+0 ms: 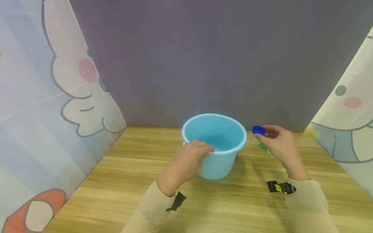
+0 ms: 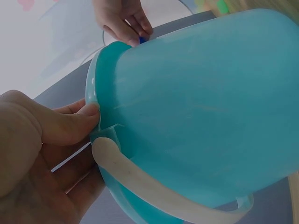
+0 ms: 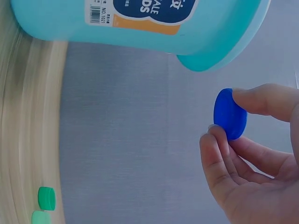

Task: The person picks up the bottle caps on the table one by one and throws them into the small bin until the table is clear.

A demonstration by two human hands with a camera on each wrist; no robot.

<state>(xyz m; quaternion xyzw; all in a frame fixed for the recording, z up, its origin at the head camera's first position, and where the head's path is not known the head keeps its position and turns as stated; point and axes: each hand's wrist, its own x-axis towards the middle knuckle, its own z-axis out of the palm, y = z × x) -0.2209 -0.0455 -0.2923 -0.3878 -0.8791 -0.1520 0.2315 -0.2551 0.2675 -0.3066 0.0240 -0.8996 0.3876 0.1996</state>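
Note:
A light blue plastic bucket (image 1: 217, 166) stands upright in the middle of the head view, mouth facing up. My left hand (image 1: 187, 159) grips its near-left rim, thumb on the outer side in the left wrist view. Below that thumb, a white carrying handle (image 2: 154, 186) hangs against the bucket wall. To the right of the bucket, my right hand (image 1: 281, 145) pinches a blue bottle cap (image 3: 230, 114) between thumb and fingertips. That cap is up at about rim height, a short way outside the bucket's right edge.
Beneath the right hand, a dark green cap (image 3: 46, 199) and a lighter green cap (image 3: 41, 217) lie on the wood-grain table (image 1: 116, 194). A grey panel (image 1: 218, 58) rises behind, with cartoon-printed curtains (image 1: 38, 106) at both sides.

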